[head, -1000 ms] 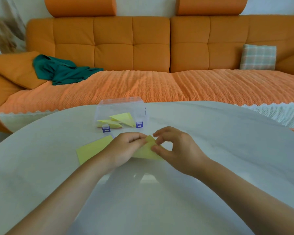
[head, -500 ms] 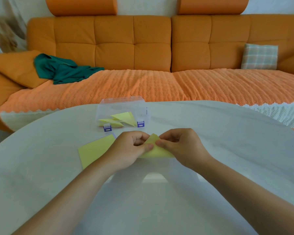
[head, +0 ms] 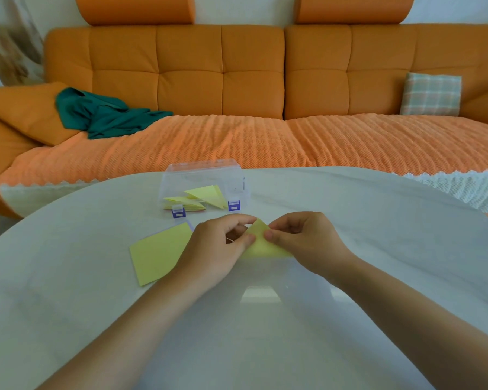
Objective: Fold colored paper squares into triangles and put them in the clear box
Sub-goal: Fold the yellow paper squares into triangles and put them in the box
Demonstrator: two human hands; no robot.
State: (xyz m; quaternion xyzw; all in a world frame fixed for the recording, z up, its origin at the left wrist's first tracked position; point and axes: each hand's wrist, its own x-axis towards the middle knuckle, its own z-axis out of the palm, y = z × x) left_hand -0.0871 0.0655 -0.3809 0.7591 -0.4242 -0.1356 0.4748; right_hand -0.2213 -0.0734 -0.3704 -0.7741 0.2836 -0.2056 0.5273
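1. Box (head: pixel 203 182): clear, rigid plastic, rectangular, with two blue latches on its near wall. It stands on the table.
2. Triangles (head: pixel 206 194): pale yellow paper, folded flat with sharp points, lying overlapped inside the box.
3. Paper (head: pixel 261 243): pale yellow, matte, folded to a peaked triangular shape. It is just in front of the box, held between both hands.
4. Left hand (head: pixel 217 249): in front of the box, fingers curled, thumb and fingertips pinching the paper's left edge.
5. Right hand (head: pixel 302 240): front-right of the box, fingers curled, pinching the paper's right side.
6. Square (head: pixel 159 253): flat yellow sheet, front-left of the box, partly under the left wrist.
7. Table (head: pixel 350 220): smooth, glossy, pale, with a rounded edge.
8. Sofa (head: pixel 220 71): behind the box, orange and tufted, the seat under a ribbed throw.
9. Cloth (head: pixel 104 115): green and crumpled, on the sofa, back-left of the box.
10. Cushion (head: pixel 431 94): plaid and square, on the sofa, back-right of the box.
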